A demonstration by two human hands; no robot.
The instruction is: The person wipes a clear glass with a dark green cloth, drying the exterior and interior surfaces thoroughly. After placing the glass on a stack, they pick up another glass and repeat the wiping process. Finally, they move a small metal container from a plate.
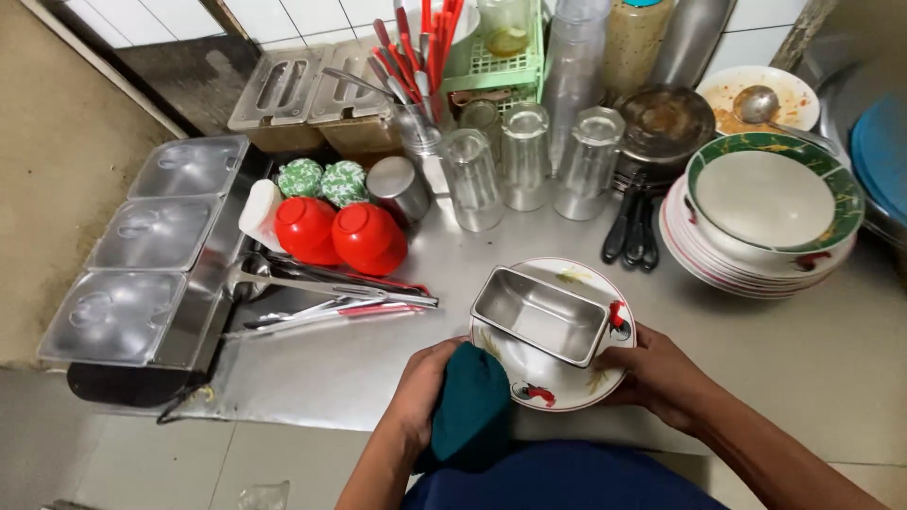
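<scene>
My left hand (420,389) grips a dark teal cloth (470,411) and presses it against the near rim of a white plate (557,382) with red rooster pictures. My right hand (661,373) holds the plate's right rim. A small rectangular steel tin (539,316) rests on the plate, tilted toward its far left side. The plate sits at the front edge of the steel counter (756,340).
A stack of plates topped by a green-rimmed bowl (770,203) stands at the right. Upturned glasses (524,156), two red lidded bottles (340,234), tongs and ladles (326,297) and a lidded steel condiment tray (142,250) crowd the back and left.
</scene>
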